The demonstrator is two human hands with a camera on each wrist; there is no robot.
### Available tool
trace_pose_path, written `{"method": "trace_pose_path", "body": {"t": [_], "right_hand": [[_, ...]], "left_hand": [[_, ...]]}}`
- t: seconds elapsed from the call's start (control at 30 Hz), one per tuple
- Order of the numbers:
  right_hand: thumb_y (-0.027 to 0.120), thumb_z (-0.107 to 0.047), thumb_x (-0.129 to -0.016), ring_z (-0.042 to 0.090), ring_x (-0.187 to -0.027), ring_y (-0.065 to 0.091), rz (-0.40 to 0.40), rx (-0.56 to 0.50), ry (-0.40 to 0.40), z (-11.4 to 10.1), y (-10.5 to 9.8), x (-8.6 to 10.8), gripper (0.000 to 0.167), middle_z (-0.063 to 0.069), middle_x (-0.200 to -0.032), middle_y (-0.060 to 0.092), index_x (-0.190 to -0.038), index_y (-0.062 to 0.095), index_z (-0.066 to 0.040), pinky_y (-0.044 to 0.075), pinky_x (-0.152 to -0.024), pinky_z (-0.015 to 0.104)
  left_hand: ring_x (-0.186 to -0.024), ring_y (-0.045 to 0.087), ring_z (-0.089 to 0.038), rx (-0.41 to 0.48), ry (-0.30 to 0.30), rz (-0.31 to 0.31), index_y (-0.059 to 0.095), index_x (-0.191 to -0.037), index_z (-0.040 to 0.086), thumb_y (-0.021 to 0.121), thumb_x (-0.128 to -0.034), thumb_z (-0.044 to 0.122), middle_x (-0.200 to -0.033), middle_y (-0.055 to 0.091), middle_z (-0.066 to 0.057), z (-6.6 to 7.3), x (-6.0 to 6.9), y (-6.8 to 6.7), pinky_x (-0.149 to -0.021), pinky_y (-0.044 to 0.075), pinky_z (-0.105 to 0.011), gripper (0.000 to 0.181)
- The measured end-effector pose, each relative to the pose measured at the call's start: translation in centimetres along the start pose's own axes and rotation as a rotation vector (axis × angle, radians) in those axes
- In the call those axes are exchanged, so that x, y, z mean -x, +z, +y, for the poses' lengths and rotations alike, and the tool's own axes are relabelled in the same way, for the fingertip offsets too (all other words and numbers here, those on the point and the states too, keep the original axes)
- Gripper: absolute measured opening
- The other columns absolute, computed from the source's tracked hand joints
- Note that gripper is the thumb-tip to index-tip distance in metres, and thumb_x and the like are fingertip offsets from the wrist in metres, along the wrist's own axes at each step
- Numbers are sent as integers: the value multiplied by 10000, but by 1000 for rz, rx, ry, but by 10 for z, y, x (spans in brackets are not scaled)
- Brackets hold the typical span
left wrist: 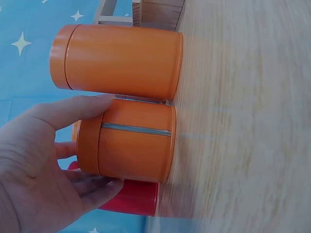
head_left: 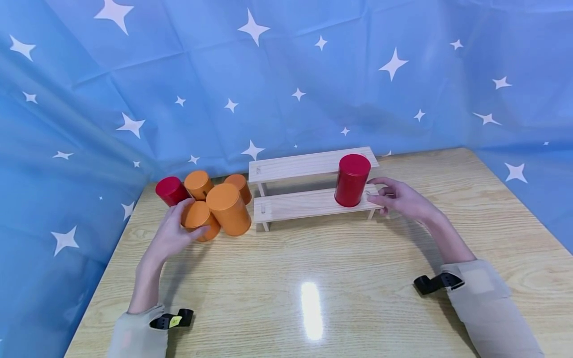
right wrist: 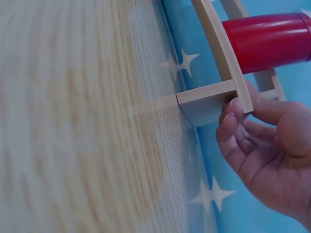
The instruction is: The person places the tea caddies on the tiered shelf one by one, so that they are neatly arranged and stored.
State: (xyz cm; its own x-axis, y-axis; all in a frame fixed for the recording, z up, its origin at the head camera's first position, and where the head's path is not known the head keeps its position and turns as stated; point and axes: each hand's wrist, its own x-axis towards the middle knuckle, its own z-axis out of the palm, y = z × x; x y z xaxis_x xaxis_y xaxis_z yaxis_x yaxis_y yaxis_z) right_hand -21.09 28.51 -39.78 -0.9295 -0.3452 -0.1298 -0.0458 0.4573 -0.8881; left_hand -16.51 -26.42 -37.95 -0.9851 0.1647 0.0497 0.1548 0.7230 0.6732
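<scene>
My left hand (head_left: pixel 171 235) holds a short orange canister (head_left: pixel 196 215), thumb on one side and fingers curled round the other. In the left wrist view that canister (left wrist: pixel 136 153) stands on the table with a pale vertical seam showing. A taller orange canister (head_left: pixel 230 211) stands right beside it. My right hand (head_left: pixel 404 199) pinches the right end of the lower board of a two-tier wooden shelf (head_left: pixel 300 204); the right wrist view shows thumb and fingers at the board's end (right wrist: pixel 241 92). A tall red canister (head_left: pixel 352 181) stands upright on that lower board, near the hand.
Behind the left hand are a red canister (head_left: pixel 171 191) and two smaller orange canisters, one (head_left: pixel 199 185) in the middle and another (head_left: pixel 238 187) near the shelf. A blue starry cloth (head_left: pixel 286 69) hangs behind the wooden table (head_left: pixel 250 288).
</scene>
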Motion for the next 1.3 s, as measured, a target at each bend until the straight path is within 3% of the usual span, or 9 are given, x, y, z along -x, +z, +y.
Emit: {"method": "trace_pose_path", "body": {"t": [0.27, 0.57, 0.8, 1.07, 1.3], "right_hand": [[671, -198, -989, 333, -736, 637, -3, 0, -3, 1, 0, -1, 590, 200, -914, 579, -1472, 392, -7, 579, -676, 390], [668, -198, -991, 334, -727, 635, -6, 0, -9, 0, 0, -1, 585, 195, -898, 576, -1468, 392, -1, 577, -676, 377], [656, -182, -997, 334, -715, 630, -11, -15, -13, 0, 0, -1, 582, 197, -892, 566, -1471, 377, 6, 573, -672, 362], [663, -198, -993, 338, -729, 634, -4, 2, -10, 0, 0, -1, 592, 194, -898, 573, -1477, 382, -6, 575, -686, 364], [666, -198, -991, 340, -730, 639, 0, 9, -15, 1, 0, -1, 586, 195, -900, 582, -1473, 393, -5, 579, -689, 379]], "left_hand": [[-1269, 414, -446, 43, -12, 3, 317, -1509, -30, 825, -859, 197, -1449, 400, -271, -4, 0, 1, -1040, 395, -612, 855], [-1210, 495, -416, 70, 6, 97, 407, -1472, -5, 854, -825, 159, -1401, 496, -237, -4, 2, -3, -985, 432, -563, 803], [-1184, 513, -408, 63, 37, 212, 411, -1474, -20, 842, -828, 154, -1408, 499, -237, 6, 5, -8, -952, 436, -529, 797], [-1141, 512, -298, 104, 57, 373, 441, -1465, -1, 843, -812, 123, -1375, 496, -179, 18, 7, -11, -885, 429, -251, 776], [-1123, 460, -178, 117, 37, 540, 470, -1460, 47, 845, -797, 117, -1334, 476, -149, 31, 11, -14, -878, 418, -206, 764]]}}
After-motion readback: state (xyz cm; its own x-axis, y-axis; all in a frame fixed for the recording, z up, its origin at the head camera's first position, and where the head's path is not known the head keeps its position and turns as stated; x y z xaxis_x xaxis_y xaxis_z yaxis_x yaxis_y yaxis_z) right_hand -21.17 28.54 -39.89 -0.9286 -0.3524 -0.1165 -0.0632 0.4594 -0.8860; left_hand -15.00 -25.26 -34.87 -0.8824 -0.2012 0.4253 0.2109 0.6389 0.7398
